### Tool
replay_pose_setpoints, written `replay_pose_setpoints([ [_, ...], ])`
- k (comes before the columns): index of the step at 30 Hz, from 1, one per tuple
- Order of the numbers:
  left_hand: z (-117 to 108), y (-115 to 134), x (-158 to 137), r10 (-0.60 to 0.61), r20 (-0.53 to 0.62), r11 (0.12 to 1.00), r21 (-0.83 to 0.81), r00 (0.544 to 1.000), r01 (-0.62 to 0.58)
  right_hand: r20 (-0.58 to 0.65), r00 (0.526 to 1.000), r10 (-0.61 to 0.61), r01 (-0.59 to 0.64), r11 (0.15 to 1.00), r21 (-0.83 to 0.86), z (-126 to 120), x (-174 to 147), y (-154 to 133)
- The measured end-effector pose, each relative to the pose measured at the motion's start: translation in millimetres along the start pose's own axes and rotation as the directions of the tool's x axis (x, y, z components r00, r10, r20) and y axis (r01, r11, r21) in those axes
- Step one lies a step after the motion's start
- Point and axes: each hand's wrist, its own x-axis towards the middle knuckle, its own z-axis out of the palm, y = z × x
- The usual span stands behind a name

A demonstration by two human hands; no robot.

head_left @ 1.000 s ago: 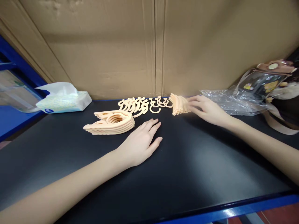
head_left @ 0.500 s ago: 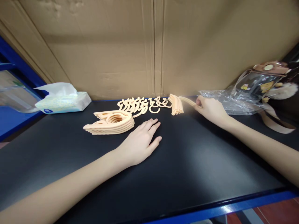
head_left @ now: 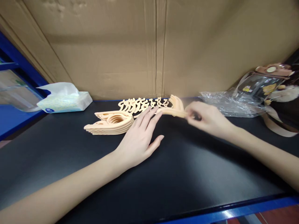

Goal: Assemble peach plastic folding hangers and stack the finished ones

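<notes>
My right hand [head_left: 205, 117] is closed on the right end of a curved peach plastic hanger arm [head_left: 171, 112], somewhat blurred by motion. The arm's other end reaches left to the fingertips of my left hand [head_left: 141, 137], which is spread palm down over the black table; whether they touch I cannot tell. Behind the held piece stands a bundle of similar curved arms [head_left: 177, 102]. Left of my left hand lies a stack of peach hanger pieces [head_left: 109, 126]. Several loose hanger hooks [head_left: 133, 105] lie in a row at the back, partly hidden by my left fingers.
A tissue pack [head_left: 65, 101] sits at the back left. Clear plastic wrap [head_left: 224, 102] and a transparent bottle with a strap [head_left: 261, 82] are at the back right. A cardboard wall [head_left: 105, 56] rises behind the black table [head_left: 187, 174].
My right hand has moved left and nearer with the hanger arm, whose left end has swung in front of the bundle towards my left hand. My left hand has barely shifted.
</notes>
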Motion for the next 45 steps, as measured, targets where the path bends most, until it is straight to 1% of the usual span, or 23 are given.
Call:
replay_pose_setpoints([
  [1,-1.4,-0.1,0.3,0.027,-0.008,1.0,0.001,1.0,-0.027,0.053,0.994,-0.097,0.095,0.995,0.042,3.3,-3.0,-9.2],
  [2,-2.6,-0.3,0.5,0.049,0.002,0.999,-0.011,0.999,-0.049,0.1,0.981,-0.164,0.156,0.984,0.087,6.4,-6.0,-17.3],
  [3,-3.4,-0.6,0.5,0.062,0.024,0.998,-0.03,0.998,-0.061,0.138,0.968,-0.208,0.192,0.974,0.12,9.1,-8.6,-23.9],
  [6,-3.7,-1.8,0.2,0.074,0.108,0.995,-0.073,0.991,-0.066,0.196,0.94,-0.28,0.244,0.951,0.192,13.2,-13.4,-34.3],
  [9,-2.4,-2.9,0.1,0.067,0.15,0.995,-0.087,0.986,-0.054,0.23,0.918,-0.324,0.261,0.928,0.268,13.1,-14.1,-34.5],
  [13,-1.4,-3.5,0.7,0.018,0.181,0.983,-0.182,0.983,0.015,0.285,0.905,-0.317,0.22,0.92,0.324,9.9,-13.7,-31.8],
  [17,-2.2,-1.5,1.4,0.007,0.221,0.953,-0.297,0.975,0.06,0.375,0.883,-0.283,0.138,0.919,0.368,2.2,-13.7,-33.3],
  [21,-3.1,0.1,0.6,0.032,0.252,0.928,-0.366,0.967,0.065,0.467,0.852,-0.237,0.034,0.915,0.403,-5.9,-12.3,-35.6],
  [25,-2.5,0.2,0.0,0.042,0.261,0.918,-0.391,0.964,0.066,0.515,0.831,-0.21,-0.029,0.908,0.417,-8.0,-10.2,-34.5],
  [38,-3.0,1.2,0.5,0.065,0.26,0.915,-0.401,0.963,0.047,0.562,0.807,-0.179,-0.062,0.921,0.384,-7.8,-10.1,-29.4],
  [41,-4.5,0.7,-0.4,0.049,0.224,0.906,-0.421,0.973,0.051,0.566,0.805,-0.175,-0.073,0.919,0.387,-7.9,-9.6,-28.8],
  [43,-3.7,-2.1,-1.1,0.015,0.162,0.901,-0.429,0.987,0.057,0.57,0.803,-0.171,-0.081,0.917,0.389,-8.6,-8.9,-28.4],
  [45,-0.8,-7.2,-1.7,-0.017,0.106,0.913,-0.404,0.994,0.059,0.572,0.804,-0.165,-0.093,0.914,0.394,-9.5,-8.0,-28.0],
])
